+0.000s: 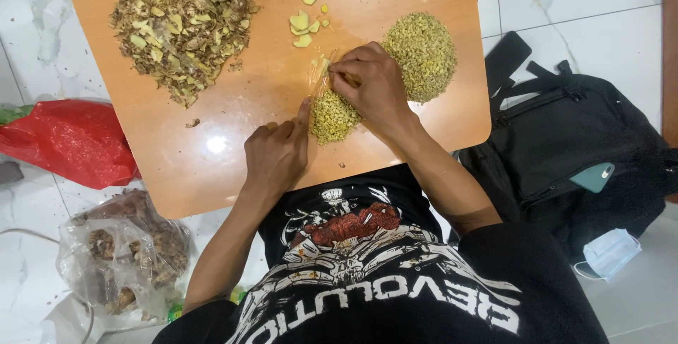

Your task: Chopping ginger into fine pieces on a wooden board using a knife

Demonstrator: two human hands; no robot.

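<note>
On a small orange table (212, 114), my right hand (371, 86) pinches the twisted top of a small clear plastic bag (330, 111) filled with yellow-green chopped bits. My left hand (277, 153) rests on the table beside it, thumb touching the bag's side. To the right lies a loose pile of the same yellow-green chopped bits (422, 54). A larger heap of brown dried peelings and scraps (183, 22) covers the table's far left. A few pale yellow slices (305, 19) lie in the middle at the back.
A black backpack (579, 146) with a phone in its pocket sits on the white marble floor at right, a face mask (609, 252) beside it. A red plastic bag (67, 139) and a clear bag of brown roots (120, 252) lie at left.
</note>
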